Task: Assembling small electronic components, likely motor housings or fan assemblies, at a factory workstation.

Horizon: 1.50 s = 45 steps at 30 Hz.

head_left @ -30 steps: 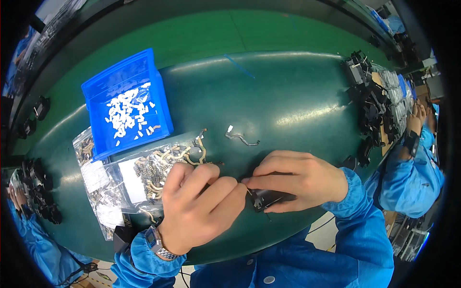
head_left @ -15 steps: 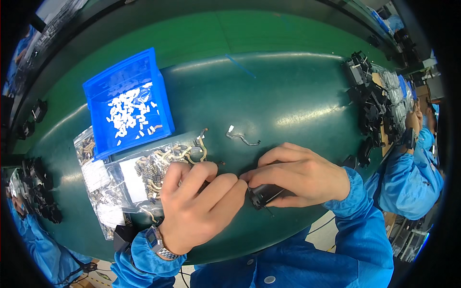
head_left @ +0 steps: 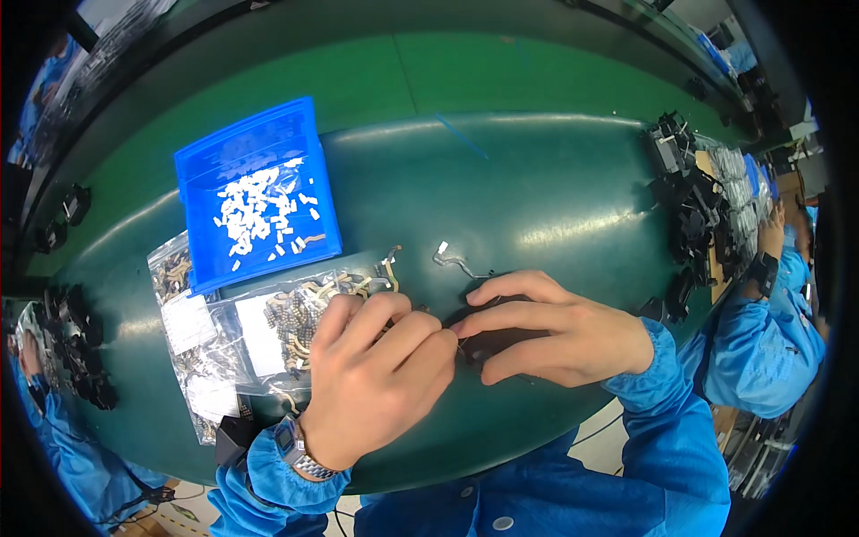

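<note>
Green tabletop point(head_left: 555, 179) gleaming; blue bin point(head_left: 326, 215) at left, white pieces point(head_left: 253, 213) inside, bagged cables point(head_left: 300, 329) just below. Left hand point(head_left: 380, 385) curled, fingertips bunched, pinch hidden. Loose cable point(head_left: 458, 261) beyond. Dark part point(head_left: 497, 341) under right hand point(head_left: 573, 338), fingers arched, parted; grip, can't tell. Black parts point(head_left: 698, 201) heaped far right.

Sleeves point(head_left: 676, 438): bright blue cloth, wrinkled, with gathered cuffs point(head_left: 651, 358).
Coat front point(head_left: 425, 515): darker blue, with pale round buttons point(head_left: 504, 523).
Watch point(head_left: 287, 439): silver colour, rectangular case, band point(head_left: 317, 468) of metal links.
</note>
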Each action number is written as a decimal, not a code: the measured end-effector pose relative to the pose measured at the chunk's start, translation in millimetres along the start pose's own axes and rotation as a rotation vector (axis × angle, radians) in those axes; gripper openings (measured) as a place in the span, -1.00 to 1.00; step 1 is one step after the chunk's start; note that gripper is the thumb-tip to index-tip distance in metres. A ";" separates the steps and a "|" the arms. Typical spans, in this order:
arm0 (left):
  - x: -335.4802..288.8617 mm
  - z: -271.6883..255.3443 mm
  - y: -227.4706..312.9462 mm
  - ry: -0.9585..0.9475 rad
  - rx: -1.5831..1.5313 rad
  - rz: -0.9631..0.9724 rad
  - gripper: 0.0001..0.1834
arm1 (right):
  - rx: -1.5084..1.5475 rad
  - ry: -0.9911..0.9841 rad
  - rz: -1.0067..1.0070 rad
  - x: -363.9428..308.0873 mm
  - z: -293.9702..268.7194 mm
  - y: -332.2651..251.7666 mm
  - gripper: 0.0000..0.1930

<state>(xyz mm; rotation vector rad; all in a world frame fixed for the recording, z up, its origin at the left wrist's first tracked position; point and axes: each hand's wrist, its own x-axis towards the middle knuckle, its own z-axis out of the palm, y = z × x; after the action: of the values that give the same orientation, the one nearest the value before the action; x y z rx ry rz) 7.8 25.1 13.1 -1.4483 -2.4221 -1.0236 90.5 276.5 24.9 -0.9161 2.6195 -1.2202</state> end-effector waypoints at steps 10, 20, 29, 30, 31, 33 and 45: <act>-2.1 -2.0 -3.8 -0.041 -0.044 -0.037 -0.80 | 0.134 -0.019 0.016 0.7 1.8 5.4 -0.74; -1.6 -6.5 -3.7 -0.035 -0.027 -0.038 -0.81 | 0.158 -0.027 0.015 2.9 0.1 5.0 -0.81; 4.9 -10.6 -4.7 -0.213 -0.205 0.127 -0.70 | 0.142 0.007 0.005 -2.5 4.0 7.3 -0.78; 4.3 -8.5 -6.1 -0.198 -0.214 0.132 -0.71 | 0.140 0.002 0.008 -2.7 3.7 7.2 -0.77; 3.8 -7.0 -6.9 -0.197 -0.214 0.134 -0.71 | 0.137 0.002 0.008 -2.7 3.0 6.5 -0.77; 1.9 -6.8 -5.8 -0.164 -0.223 0.135 -0.72 | 0.125 0.022 -0.025 -0.7 0.1 3.0 -0.78; 0.9 -4.0 -4.8 -0.181 -0.210 0.140 -0.74 | 0.014 0.123 -0.083 1.1 4.8 4.7 -0.82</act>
<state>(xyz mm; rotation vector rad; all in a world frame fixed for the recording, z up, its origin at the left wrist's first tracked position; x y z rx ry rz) 2.5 21.8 14.2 -1.8243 -2.3468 -1.1915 89.0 274.9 18.5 -0.9865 2.6876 -1.3543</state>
